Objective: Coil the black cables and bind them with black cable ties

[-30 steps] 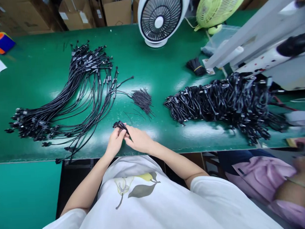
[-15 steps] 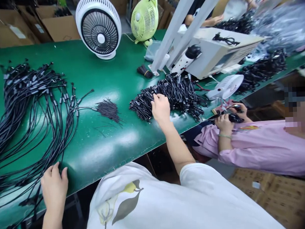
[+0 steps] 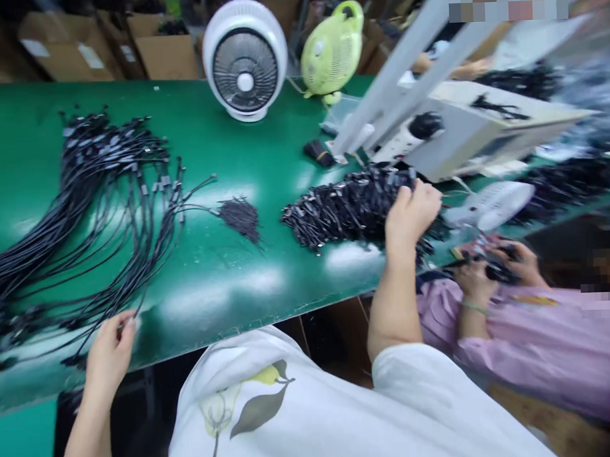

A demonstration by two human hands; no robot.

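My left hand (image 3: 111, 342) is at the table's front edge, thumb and forefinger pinched on a black cable from the long loose cables (image 3: 131, 261). My right hand (image 3: 413, 211) rests on the right part of a long pile of bundled black cables (image 3: 344, 207). Its fingers are curled and blurred, and what they hold, if anything, is hidden. Between the hands lies a small heap of short thin black ties (image 3: 238, 219). The connector ends of the loose cables (image 3: 112, 145) are gathered at the back left.
A white fan (image 3: 244, 77) and a green fan (image 3: 331, 54) stand at the back. Behind the pile are a banded black bundle (image 3: 318, 153), slanted white posts (image 3: 394, 72) and a pale box-shaped machine (image 3: 461, 130). A small white fan (image 3: 494, 205) stands near a co-worker in pink (image 3: 539, 340) handling black cables.
My right hand has moved right along the pile from its left end. My left thumb and forefinger have come together. The view has shifted, so the table things appear further right.
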